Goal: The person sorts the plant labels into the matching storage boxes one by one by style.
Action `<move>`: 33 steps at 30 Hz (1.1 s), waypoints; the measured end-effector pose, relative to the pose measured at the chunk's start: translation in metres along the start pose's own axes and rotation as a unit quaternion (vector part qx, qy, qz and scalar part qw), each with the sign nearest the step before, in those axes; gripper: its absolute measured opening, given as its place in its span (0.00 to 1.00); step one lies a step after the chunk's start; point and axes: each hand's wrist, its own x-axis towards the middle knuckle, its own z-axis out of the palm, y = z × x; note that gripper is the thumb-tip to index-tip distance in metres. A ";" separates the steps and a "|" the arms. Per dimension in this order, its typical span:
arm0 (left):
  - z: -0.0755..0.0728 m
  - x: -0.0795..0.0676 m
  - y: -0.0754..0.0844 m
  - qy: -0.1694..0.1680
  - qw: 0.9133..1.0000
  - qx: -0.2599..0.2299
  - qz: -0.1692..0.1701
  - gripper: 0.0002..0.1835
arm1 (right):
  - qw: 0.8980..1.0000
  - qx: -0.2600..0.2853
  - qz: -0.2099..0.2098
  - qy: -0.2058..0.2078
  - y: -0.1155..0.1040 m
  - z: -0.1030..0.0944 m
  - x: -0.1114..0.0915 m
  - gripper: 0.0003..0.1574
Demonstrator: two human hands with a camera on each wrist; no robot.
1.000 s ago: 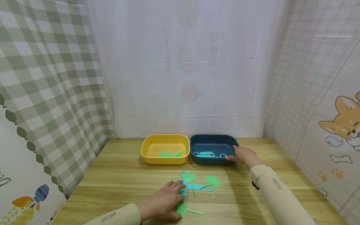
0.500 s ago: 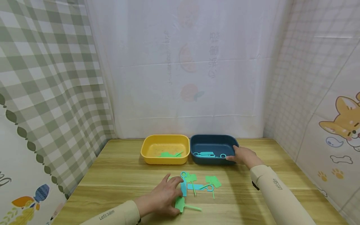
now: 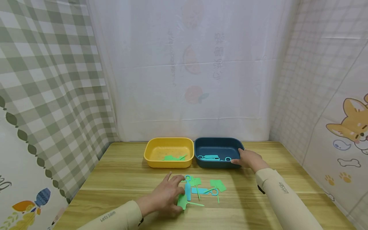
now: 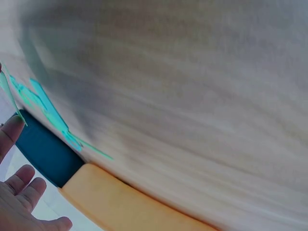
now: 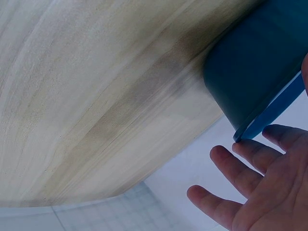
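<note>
Green tag was located over the table, nearer the person than the yellow bin, its flat head pinched between thumb and finger of the left hand, remaining fingers spread. Its long axis ran crosswise, stem directed rightward, away from the left palm; the right hand, farther off, rested with fingers extended at the navy bin's right end.

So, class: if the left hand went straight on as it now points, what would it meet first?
Probably the nearest blue tag, though the left hand may pass above it.
</note>
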 end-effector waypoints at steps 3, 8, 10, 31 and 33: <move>-0.001 0.001 -0.005 0.015 1.000 0.018 0.002 0.24 | 1.000 -0.001 -0.001 0.002 0.000 0.001 0.001 0.54; -0.004 0.003 -0.012 0.033 0.999 0.024 -0.003 0.25 | 1.000 -0.002 -0.001 0.001 0.000 0.001 0.002 0.54; -0.006 0.003 -0.015 0.035 0.999 0.021 -0.010 0.24 | 1.000 -0.002 0.000 -0.001 0.000 0.001 0.002 0.54; -0.023 0.004 -0.041 0.043 0.996 0.025 -0.071 0.23 | 1.000 -0.003 0.002 -0.002 0.001 0.001 0.001 0.55; -0.024 0.005 -0.044 0.044 0.996 0.028 -0.076 0.23 | 1.000 -0.004 0.001 -0.001 0.002 0.001 0.001 0.56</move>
